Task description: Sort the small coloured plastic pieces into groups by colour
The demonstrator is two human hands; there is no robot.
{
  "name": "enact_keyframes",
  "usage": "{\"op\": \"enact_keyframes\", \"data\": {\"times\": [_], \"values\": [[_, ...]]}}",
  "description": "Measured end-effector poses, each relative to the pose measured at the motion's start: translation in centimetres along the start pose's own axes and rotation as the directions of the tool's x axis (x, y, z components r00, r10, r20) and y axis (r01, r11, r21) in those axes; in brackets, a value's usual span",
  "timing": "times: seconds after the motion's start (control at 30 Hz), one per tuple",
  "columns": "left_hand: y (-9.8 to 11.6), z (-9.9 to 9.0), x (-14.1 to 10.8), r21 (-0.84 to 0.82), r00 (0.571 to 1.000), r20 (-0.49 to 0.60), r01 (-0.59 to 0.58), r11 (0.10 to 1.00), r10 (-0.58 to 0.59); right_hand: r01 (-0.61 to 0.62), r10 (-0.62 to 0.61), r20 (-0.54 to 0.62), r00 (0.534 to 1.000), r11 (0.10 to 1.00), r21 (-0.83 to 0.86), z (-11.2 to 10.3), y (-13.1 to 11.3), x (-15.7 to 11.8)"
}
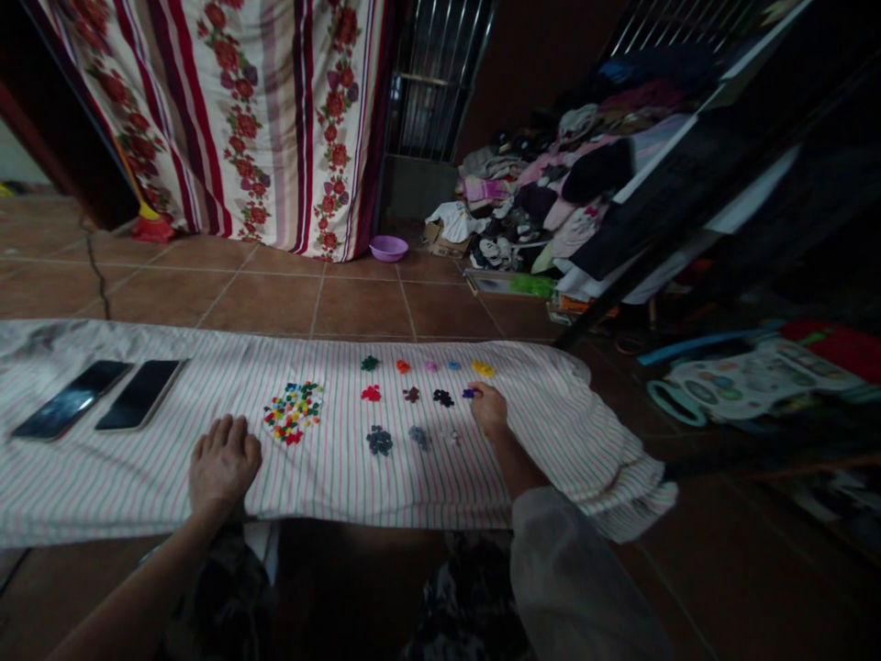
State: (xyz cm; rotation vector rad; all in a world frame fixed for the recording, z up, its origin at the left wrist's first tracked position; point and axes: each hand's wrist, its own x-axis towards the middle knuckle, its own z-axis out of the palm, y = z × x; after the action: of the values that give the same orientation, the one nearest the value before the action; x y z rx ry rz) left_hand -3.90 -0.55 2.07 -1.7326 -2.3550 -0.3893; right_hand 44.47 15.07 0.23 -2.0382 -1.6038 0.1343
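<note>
My right hand [490, 410] reaches over the cloth with its fingertips pinched at a small heap of dark blue pieces [469, 393]. What exactly lies between the fingertips is too small to make out. Resting on the cloth's near side, my left hand [224, 464] is back up, its fingers slightly apart and holding nothing visible. To its right spreads a mixed pile of small coloured pieces [295, 411]. Single-colour heaps stand in rows farther right, among them green [370, 364], yellow [483, 368], red [371, 393], black [443, 397] and dark grey [379, 441].
Two dark phones [139, 396] lie on the striped cloth [330, 496] at the left. Beyond the table are a floral curtain [275, 128], a purple basin [389, 248] and a heap of clothes [543, 184]. A teal-handled item [750, 376] is on the right.
</note>
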Motion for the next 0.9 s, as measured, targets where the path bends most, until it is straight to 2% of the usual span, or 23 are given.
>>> {"op": "enact_keyframes", "data": {"times": [0.4, 0.7, 0.9], "values": [[-0.02, 0.00, 0.04, 0.000, 1.000, 0.012, 0.006, 1.000, -0.006, 0.052, -0.052, -0.016, 0.999, 0.998, -0.020, 0.30, -0.04, -0.03], [-0.01, 0.02, 0.06, -0.031, 1.000, 0.021, 0.018, 0.999, -0.017, -0.013, 0.013, 0.008, 1.000, 1.000, 0.009, -0.02, -0.01, -0.04], [-0.02, 0.13, 0.01, -0.021, 1.000, 0.002, 0.017, 1.000, -0.017, 0.059, -0.052, -0.088, 0.995, 0.995, 0.082, -0.18, -0.14, -0.09]]}}
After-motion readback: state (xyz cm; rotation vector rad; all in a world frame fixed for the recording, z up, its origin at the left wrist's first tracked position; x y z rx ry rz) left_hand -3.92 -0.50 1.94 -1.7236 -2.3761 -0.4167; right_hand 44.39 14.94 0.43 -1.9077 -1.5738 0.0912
